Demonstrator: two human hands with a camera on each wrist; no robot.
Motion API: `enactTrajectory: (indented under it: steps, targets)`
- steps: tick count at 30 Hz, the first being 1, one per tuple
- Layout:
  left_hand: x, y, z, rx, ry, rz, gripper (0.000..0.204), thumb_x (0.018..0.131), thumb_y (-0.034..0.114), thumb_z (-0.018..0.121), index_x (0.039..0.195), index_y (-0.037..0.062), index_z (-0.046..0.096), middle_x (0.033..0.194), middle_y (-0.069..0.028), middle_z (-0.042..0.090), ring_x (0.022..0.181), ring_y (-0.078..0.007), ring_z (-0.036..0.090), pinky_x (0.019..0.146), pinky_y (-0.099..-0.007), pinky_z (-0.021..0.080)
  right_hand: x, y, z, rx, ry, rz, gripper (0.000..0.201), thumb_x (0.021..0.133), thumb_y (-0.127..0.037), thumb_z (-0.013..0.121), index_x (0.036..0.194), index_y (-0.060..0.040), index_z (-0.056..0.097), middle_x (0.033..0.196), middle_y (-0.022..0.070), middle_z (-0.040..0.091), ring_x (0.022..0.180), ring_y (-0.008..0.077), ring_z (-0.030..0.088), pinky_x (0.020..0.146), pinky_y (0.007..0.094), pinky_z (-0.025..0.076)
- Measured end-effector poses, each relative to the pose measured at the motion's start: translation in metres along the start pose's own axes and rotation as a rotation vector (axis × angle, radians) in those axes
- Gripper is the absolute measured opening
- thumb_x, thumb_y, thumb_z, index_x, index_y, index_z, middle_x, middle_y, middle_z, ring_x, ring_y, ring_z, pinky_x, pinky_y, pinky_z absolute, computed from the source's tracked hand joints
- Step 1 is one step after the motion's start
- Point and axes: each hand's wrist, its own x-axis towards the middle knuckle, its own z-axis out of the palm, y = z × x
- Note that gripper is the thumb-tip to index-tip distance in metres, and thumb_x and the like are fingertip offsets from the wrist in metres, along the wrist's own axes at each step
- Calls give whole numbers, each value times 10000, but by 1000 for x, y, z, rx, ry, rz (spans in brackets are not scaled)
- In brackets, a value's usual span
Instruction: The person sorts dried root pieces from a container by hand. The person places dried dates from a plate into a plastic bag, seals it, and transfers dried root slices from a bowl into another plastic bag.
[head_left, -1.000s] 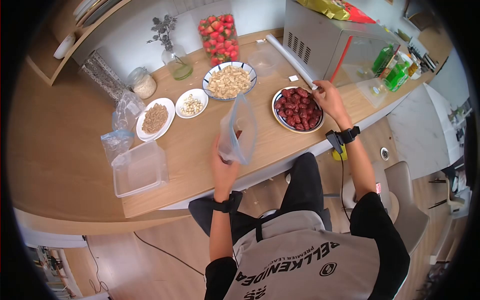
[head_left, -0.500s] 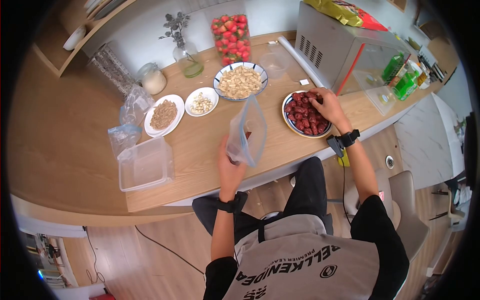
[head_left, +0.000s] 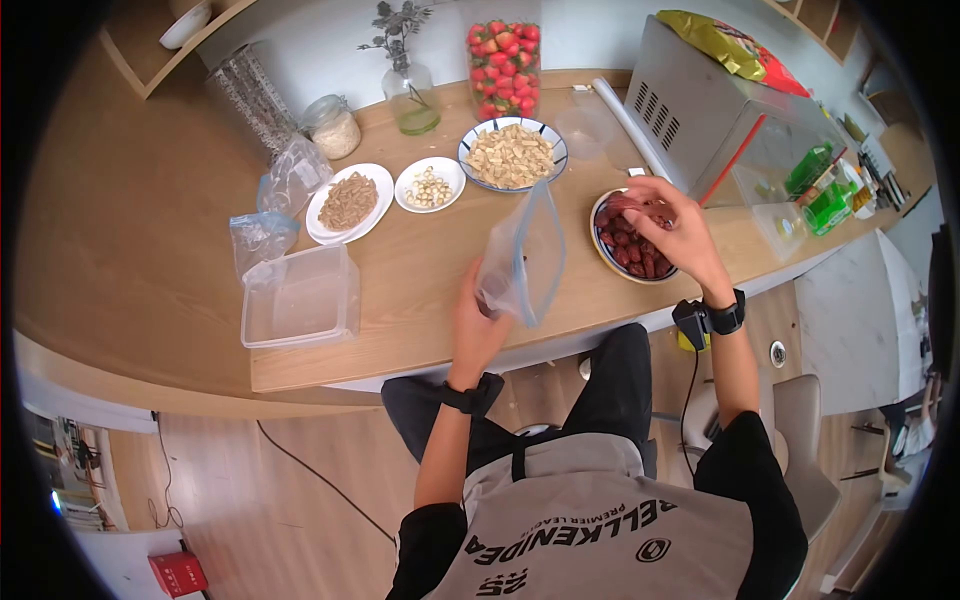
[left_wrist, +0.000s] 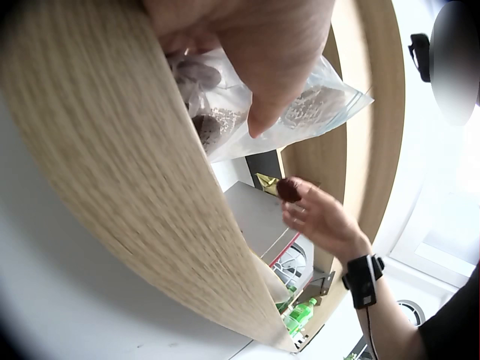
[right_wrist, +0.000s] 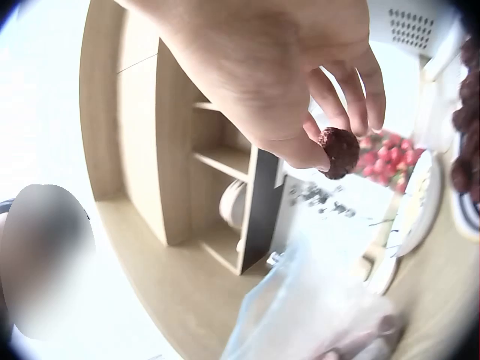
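My left hand [head_left: 480, 325] grips a clear zip bag [head_left: 530, 260] by its lower part, mouth standing open above the counter's front edge. Dark pieces show through the plastic in the left wrist view, partly hidden by the fingers. A dried red date [right_wrist: 341, 154] is pinched between the thumb and fingertips of my right hand [head_left: 685, 235]. In the head view that hand hovers over the plate of red dates and covers part of it; the blue-and-white rim [head_left: 596, 238] shows at its left.
Left of the bag are a bowl of pale chunks [head_left: 512, 155], a dish of small round seeds [head_left: 430, 187], a plate of brown pieces [head_left: 348, 202] and a clear plastic box [head_left: 300, 300]. Strawberries [head_left: 503, 70] stand behind. A grey microwave [head_left: 690, 110] is at the back right.
My right hand has gone from the far edge of the date plate into the dates, then risen with one date. The left hand keeps hold of the bag; the head view has shifted.
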Motion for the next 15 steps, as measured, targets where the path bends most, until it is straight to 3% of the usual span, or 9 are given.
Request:
enactTrajectory:
  steps: [5,8,9,10,11,12,13,14,15]
  targets:
    - [3,-15,4,-154,-3,33,793,798,-30,713,1521,-33,387,1346,-170,621,1230,-236,623,1040,-365,497,6,-73,36,5,-178,-99,272,956,40,640,1226,22,663,987,70,701,878,109,680,781,274,566]
    - [1,-8,2,-50,16,34,790,799,-51,678,1529,-26,375,1348,-178,611,1248,-241,611,1050,-370,493,6,-52,75,-105,-127,-274,242,944,40,650,1184,23,678,956,107,688,867,163,690,774,298,562]
    - [-1,8,3,-49,11,25,790,799,-51,678,1529,-26,375,1348,-178,611,1248,-241,611,1050,-370,493,-5,-47,86,-115,58,-309,235,934,24,664,1168,15,682,970,135,693,862,220,693,777,329,562]
    - [-3,23,3,-72,5,-123,779,799,-54,665,1524,-26,383,1345,-179,610,1253,-244,607,1053,-372,488,-22,-43,98,-121,239,-336,229,923,9,679,1152,7,687,983,164,698,858,277,697,780,360,563]
    - [0,33,2,-91,7,-266,768,798,-58,652,1520,-27,391,1342,-180,609,1258,-248,603,1057,-374,484,-53,-40,107,-103,431,-279,157,930,29,668,1087,32,682,967,164,691,855,276,685,770,347,546]
    - [5,25,0,-85,24,-274,768,798,-58,652,1520,-27,391,1342,-180,609,1258,-248,603,1057,-374,484,-90,-30,118,-61,576,-237,120,933,40,660,1052,40,678,936,152,683,811,246,663,721,336,531]
    - [4,11,0,-68,36,-129,756,799,-59,649,1512,-30,401,1333,-183,612,1253,-254,605,1054,-374,483,-140,-2,142,109,590,-90,128,920,-2,700,1042,28,675,897,135,664,786,207,638,677,336,517]
    - [2,1,-1,-44,39,18,743,800,-59,647,1504,-32,412,1324,-186,616,1248,-260,607,1052,-374,482,-161,-9,152,-43,451,-189,197,895,-64,749,1065,9,681,870,118,636,720,176,603,645,327,504]
    - [6,2,-1,-34,44,14,743,800,-59,647,1504,-32,412,1324,-186,616,1248,-260,607,1052,-374,482,-169,-15,174,-34,364,-124,332,867,-130,795,1149,-1,673,869,110,626,657,202,580,643,335,511]
